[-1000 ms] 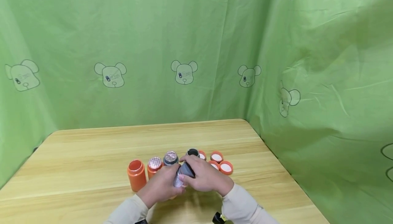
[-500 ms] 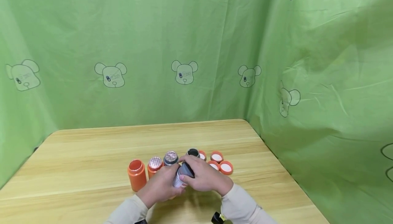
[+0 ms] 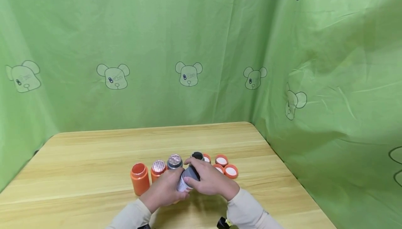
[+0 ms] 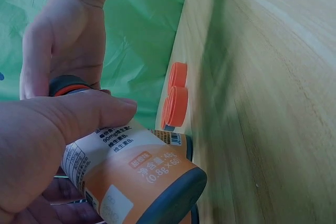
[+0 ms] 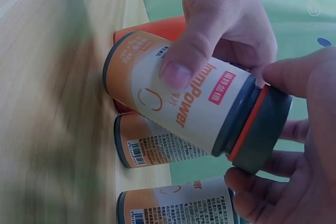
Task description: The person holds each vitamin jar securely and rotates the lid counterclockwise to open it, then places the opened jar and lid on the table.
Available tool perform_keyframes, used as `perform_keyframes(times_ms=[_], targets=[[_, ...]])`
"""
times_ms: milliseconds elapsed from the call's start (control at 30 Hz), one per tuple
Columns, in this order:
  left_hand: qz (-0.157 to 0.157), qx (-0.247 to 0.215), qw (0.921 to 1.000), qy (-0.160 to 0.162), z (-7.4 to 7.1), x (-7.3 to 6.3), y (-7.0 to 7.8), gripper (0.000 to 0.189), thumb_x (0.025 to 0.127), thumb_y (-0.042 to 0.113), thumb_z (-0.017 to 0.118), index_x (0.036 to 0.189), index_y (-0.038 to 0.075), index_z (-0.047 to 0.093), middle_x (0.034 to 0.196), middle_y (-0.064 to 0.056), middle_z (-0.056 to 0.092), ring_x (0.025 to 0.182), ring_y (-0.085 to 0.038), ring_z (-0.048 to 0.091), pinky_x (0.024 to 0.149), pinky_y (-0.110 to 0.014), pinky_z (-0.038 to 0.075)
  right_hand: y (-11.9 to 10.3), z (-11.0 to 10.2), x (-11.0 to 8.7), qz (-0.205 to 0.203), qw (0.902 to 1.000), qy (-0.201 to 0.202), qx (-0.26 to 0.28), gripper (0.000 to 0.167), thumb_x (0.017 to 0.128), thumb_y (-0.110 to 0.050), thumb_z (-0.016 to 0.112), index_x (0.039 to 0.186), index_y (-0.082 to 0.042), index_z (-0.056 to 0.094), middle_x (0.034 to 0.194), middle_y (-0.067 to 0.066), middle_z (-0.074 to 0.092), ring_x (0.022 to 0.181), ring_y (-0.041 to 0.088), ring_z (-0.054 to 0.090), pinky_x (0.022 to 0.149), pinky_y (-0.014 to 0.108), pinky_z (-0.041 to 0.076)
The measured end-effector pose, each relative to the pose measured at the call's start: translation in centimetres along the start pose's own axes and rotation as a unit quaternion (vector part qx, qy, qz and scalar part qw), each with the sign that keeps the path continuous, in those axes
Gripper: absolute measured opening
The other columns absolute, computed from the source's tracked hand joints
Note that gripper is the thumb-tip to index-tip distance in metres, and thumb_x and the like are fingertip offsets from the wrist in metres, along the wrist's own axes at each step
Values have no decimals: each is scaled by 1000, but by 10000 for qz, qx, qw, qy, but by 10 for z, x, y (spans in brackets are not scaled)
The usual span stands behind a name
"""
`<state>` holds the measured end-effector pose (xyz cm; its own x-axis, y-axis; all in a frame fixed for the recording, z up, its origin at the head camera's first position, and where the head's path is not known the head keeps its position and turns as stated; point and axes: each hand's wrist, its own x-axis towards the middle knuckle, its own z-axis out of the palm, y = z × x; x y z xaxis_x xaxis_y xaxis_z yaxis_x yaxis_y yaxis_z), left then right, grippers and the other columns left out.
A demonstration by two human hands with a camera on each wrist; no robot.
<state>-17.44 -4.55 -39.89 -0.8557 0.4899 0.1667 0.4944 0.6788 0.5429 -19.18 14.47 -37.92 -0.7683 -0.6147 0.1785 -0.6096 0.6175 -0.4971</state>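
In the head view, a tilted supplement bottle [image 3: 184, 185] with a white and orange label is held above the table between the two hands. My left hand [image 3: 165, 189] grips its body, thumb across the label in the right wrist view. Around the dark grey cap [image 5: 265, 129] curl the fingers and thumb of my right hand [image 3: 211, 181]. The cap sits on the bottle's neck, an orange ring showing beneath it. Close behind the hands stand a dark bottle with a foil seal [image 3: 175, 160] and a dark bottle with an open mouth [image 3: 197, 155].
Left of the hands stand an open orange bottle [image 3: 140, 180] and an orange bottle with a foil seal [image 3: 158, 168]. Several orange lids [image 3: 231, 171] lie upturned at the right, white liners showing. The wooden table [image 3: 94, 152] meets green curtains [image 3: 157, 103] behind and beside it.
The cap and bottle have turned very slightly between the hands, and the right fingers have shifted a little. The standing bottles and the lids are where they were.
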Motion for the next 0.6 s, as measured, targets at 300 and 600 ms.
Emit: perform_keyframes(times_ms=[300,600], targets=[[46,103,9999,82,-2,0,-1,55,70,26,86,111,2,58,87,-1,60,69,-8,54,61,-24,49,0,-3,0,-80,9998,-23,-163,49,94,-42,57,132,-12,49,123,7,57,95,15,54,76,31,47],[181,202,9995,181,-1,-1,-1,58,69,25,86,112,-1,58,87,-2,61,69,-9,54,59,-23,48,-2,0,1,-120,9999,11,-68,41,95,-39,57,127,-14,53,116,5,60,89,11,54,71,26,47]])
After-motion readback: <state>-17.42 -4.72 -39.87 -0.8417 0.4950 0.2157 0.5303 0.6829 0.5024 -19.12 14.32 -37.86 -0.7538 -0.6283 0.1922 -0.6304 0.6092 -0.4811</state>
